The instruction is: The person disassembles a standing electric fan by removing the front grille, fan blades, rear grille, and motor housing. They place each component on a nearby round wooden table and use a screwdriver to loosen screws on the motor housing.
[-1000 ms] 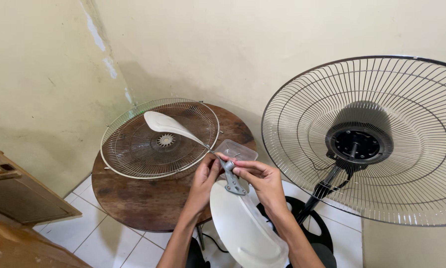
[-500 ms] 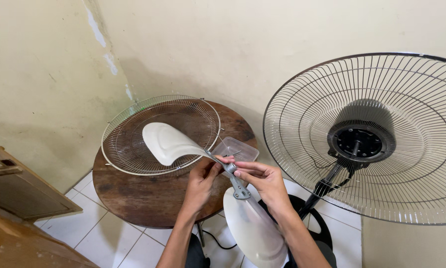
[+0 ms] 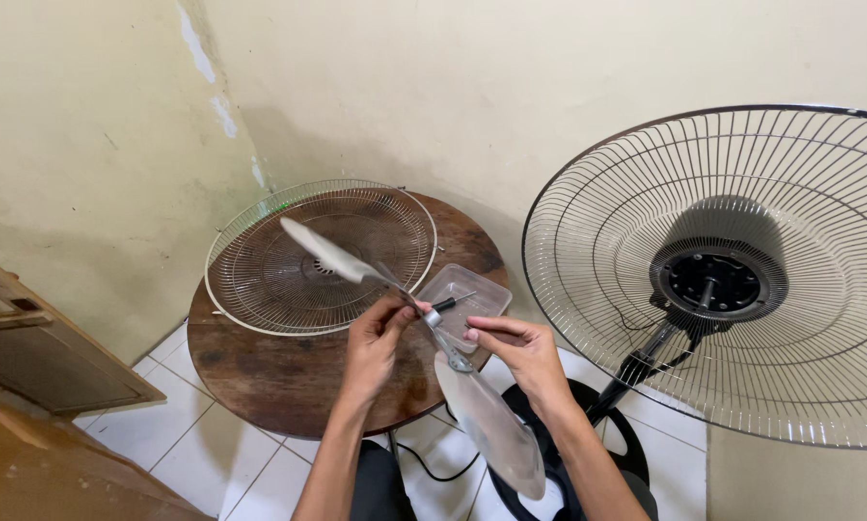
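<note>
At the far left of the frame we see a wooden cabinet (image 3: pixel 28 347) against a cream wall. Right of it stands a round dark wooden table (image 3: pixel 260 386), and on its far half lies a detached wire fan guard (image 3: pixel 260 280), flat, with a clear plastic tray (image 3: pixel 487 289) just beside its right edge.

In the lower centre we hold a metal fan blade assembly (image 3: pixel 424 333) over the table's near edge. One pale blade (image 3: pixel 323 253) points to the upper left above the guard; another blade (image 3: pixel 496 425) hangs to the lower right above the tiled floor. Our left hand (image 3: pixel 371 342) pinches the small hub from the left, fingers curled around it. Our right hand (image 3: pixel 520 352) grips the arm of the lower blade, thumb and forefinger closed on it.

We judge a firm hold at the hub, with both blades kept off the table, suits this work best.

At the right stands a pedestal fan (image 3: pixel 718 280), its rear guard mounted and motor shaft bare.
</note>
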